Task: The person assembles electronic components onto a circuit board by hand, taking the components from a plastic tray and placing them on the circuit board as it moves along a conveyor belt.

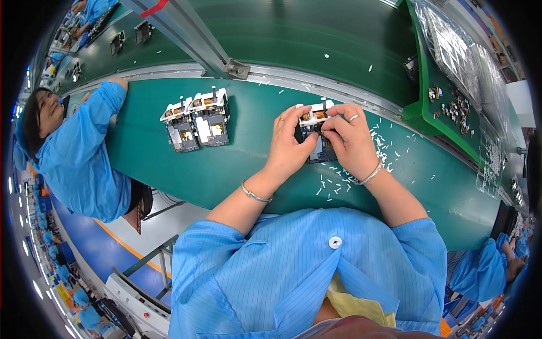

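An electromechanical module (320, 148) with a white plastic frame, copper coils and a dark lower body lies between my hands on the green worktable (254, 169). My left hand (287, 146) grips its left side, with the fingers at the white frame and the thumb near the middle. From the right, my right hand (354, 144) bends over the module, thumb and forefinger pinched together at its centre; whatever they hold is hidden. Two similar modules (182, 133) (211, 125) stand side by side to the left. Small white strips (337, 183) lie scattered beside and below my right hand.
Beyond a metal rail (339, 90) runs a green conveyor belt (316, 34), and a metal post (192, 37) rises at the rail. A green shelf (420, 116) at right carries small parts (457, 110) and clear trays (446, 39). A co-worker in blue (84, 152) sits at left.
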Available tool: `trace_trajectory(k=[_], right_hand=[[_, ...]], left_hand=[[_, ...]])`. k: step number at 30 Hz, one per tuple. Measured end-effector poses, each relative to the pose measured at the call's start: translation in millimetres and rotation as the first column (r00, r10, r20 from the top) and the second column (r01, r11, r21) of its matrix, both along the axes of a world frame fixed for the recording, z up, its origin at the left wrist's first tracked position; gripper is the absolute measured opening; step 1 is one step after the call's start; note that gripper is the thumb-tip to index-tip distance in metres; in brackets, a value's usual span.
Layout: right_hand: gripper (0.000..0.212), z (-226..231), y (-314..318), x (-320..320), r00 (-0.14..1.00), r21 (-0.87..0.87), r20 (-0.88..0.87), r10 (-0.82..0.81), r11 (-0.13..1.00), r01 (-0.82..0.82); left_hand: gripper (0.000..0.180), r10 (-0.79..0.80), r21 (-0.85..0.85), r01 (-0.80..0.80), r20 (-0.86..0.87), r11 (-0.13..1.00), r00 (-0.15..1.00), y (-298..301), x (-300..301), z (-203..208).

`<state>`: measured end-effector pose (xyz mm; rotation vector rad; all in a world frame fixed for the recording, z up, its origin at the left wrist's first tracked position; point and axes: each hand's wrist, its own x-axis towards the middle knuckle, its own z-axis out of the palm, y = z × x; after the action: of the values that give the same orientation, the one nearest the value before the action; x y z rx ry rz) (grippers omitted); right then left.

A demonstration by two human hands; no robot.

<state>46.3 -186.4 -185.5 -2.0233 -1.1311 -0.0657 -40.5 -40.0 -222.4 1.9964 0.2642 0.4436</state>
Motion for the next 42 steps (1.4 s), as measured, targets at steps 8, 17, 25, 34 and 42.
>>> trace_trajectory(k=[8,17,25,34,42], right_hand=[[0.016,-1,-2,3,1.000,0.021,-0.029,0.006,1.000,-0.006],[0.016,-2,-3,2,1.000,-0.024,0.027,-0.005,1.000,0.006],[0.027,0,-6,-1,0.989,0.003,-0.148,-0.024,1.000,0.025],[0.035,-13,3,-2,0.928,-0.070,-0.330,-0.172,0.985,0.158],[0.032,-11,4,-2,0.927,-0.076,-0.348,-0.142,0.989,0.124]], left_hand=[[0.048,0.011,-0.057,-0.012,-0.014,0.998,1.000,-3,4,0],[0.052,-0.049,-0.073,0.045,-0.049,0.996,0.998,0,2,3],[0.047,-0.005,-0.145,-0.003,-0.052,0.989,0.999,-6,8,-1],[0.046,-0.050,-0.219,0.038,-0.046,0.975,0.998,-3,12,-1],[0.049,-0.083,-0.203,0.079,-0.014,0.976,0.996,1,6,-7]])
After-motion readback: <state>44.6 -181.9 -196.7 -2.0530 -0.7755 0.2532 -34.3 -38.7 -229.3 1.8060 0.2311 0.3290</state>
